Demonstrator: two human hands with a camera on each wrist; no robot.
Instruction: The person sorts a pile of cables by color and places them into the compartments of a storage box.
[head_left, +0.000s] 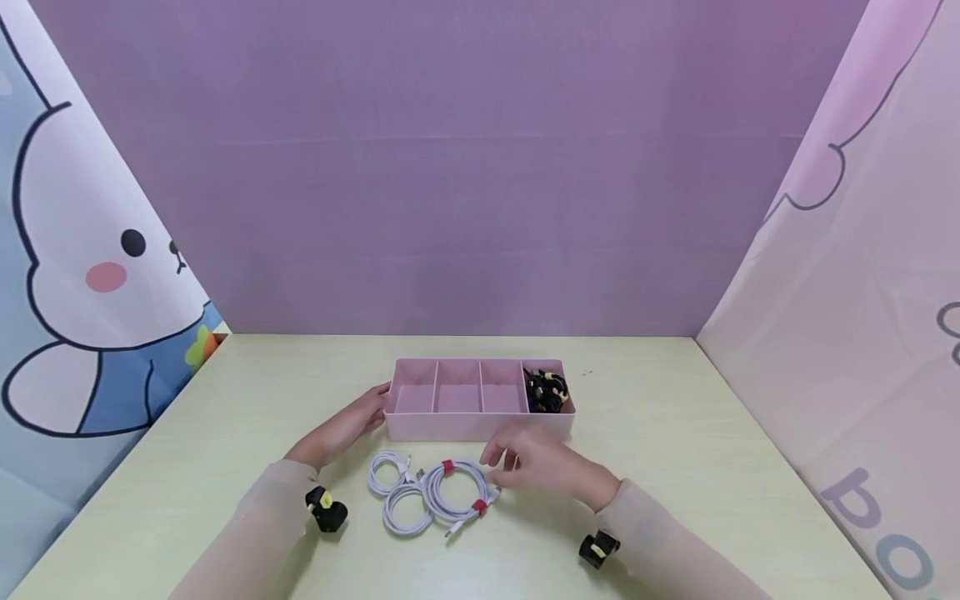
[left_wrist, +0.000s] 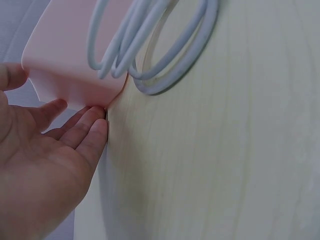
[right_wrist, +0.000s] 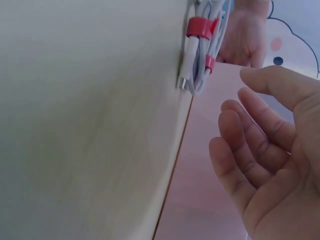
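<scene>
Condition: The tray [head_left: 450, 427] sits on the table [head_left: 660, 400]. The left hand [head_left: 348, 429] rests extended fingers against its left end; they touch the wall and do not clamp it. The right hand [head_left: 536, 462] holds nothing: fingers loosely bent, thumb apart from them, near the large coil [head_left: 437, 512]. This coil and two small coils, the upper coil [head_left: 370, 475] and the lower coil [head_left: 407, 532], lie in front of the tray. Black cables [head_left: 547, 392] occupy its right-end compartment.

Risk 1: Snagging. The three coils lie close together, with plugs between them. Lifting one may drag a neighbour along.

Risk 2: Uncoiling. The large coil has red ties [head_left: 448, 467]; none is visible on the small coils. A grip on a single strand could spread the loops.

Risk 3: Catching. A loose plug [head_left: 453, 529] projects from the large coil and could hook the tray's rim if the coil is raised over it.

Risk 4: Tray shift. Excess push from the left hand could slide the tray; the right hand offers no evident counter-hold.
</scene>
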